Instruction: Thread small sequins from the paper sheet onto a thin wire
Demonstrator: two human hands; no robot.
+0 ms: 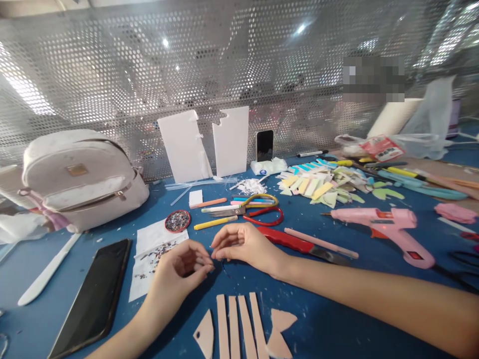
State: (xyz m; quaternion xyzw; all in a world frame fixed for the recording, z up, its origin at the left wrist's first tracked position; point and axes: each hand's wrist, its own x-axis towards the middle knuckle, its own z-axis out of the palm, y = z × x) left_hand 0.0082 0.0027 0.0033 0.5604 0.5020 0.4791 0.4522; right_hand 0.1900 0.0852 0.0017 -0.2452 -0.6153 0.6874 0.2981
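Strand, thin, dark, below right fingers and left fingers, both pinched closed, contents indistinct.

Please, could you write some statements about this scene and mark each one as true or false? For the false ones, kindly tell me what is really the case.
1. Four flat, pale pink strips lie nearer the viewer than the left hand. True.
2. The pink plastic glue gun lies left of the left hand. False: the glue gun lies on the right side of the picture.
3. Small multicoloured pieces are scattered on a white paper sheet. True.
4. The metal scissors with red and yellow handles are gripped by the right hand. False: the scissors lie beyond that hand.
5. The large black phone lies left of the left hand. True.
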